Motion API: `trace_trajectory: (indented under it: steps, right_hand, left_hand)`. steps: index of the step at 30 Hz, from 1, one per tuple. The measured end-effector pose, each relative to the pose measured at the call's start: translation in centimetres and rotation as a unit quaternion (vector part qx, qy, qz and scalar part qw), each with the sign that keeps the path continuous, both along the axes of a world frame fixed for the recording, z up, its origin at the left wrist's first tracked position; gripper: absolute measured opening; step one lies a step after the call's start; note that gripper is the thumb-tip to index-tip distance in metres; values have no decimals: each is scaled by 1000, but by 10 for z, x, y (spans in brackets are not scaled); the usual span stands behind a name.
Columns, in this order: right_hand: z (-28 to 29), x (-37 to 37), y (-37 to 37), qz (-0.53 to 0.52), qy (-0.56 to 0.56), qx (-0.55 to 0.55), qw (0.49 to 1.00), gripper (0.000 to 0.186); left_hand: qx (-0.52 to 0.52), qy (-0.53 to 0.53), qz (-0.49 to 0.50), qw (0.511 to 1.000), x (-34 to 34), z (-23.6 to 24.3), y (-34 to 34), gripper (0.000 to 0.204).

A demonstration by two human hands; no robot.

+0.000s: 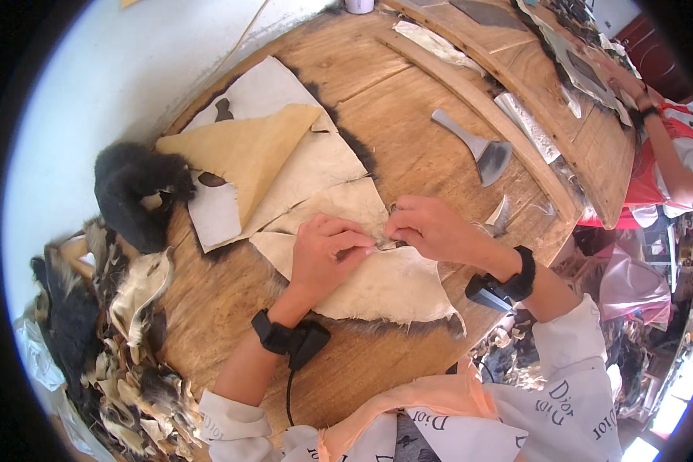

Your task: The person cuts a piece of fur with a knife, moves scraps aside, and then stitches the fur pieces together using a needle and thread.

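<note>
My left hand [327, 256] is closed, its thumb and fingers pinching the edge of a pale fur hide piece [389, 289] that lies skin side up. Just beside it, my right hand [433, 229] is closed in a pinch over the same edge. Something small and dark shows below its fingertips, too small to name. Beyond both hands spreads a larger pale hide [327, 165], dark fur showing along its border. A tan pattern sheet [262, 142] with a cut-out lies across it. Both wrists wear black straps with small boxes.
A fan-shaped metal blade tool [477, 146] lies on the wooden table [393, 100], near long wooden strips [485, 104]. Black fur [138, 192] sits at the left edge against the wall. Fur scraps [131, 369] pile up at lower left. At far right another person's arm [662, 146] reaches over the table.
</note>
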State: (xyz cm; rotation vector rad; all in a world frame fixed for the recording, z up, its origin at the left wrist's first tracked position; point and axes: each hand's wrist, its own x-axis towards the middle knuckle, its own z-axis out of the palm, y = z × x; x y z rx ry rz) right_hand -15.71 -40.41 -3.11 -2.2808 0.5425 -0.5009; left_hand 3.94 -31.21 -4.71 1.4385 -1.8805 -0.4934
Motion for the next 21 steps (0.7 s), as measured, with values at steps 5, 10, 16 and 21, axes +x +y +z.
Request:
trace_trajectory:
  steps: [5,10,16,21]
  right_hand:
    - [1,2,4,-18,22,-36,999,4]
    - [3,10,9,-11,-2,-118,993,14]
    - [-4,12,10,4,65,-171,983,32]
    - [-5,17,12,-4,83,-223,971,28]
  left_hand:
    - [2,-7,0,1000,-1,-2,0,15]
    - [4,1,11,1000,-1,-4,-1,13]
    - [15,10,14,1000,-1,-5,1,11]
    - [11,8,19,1000,1,-7,2,11]
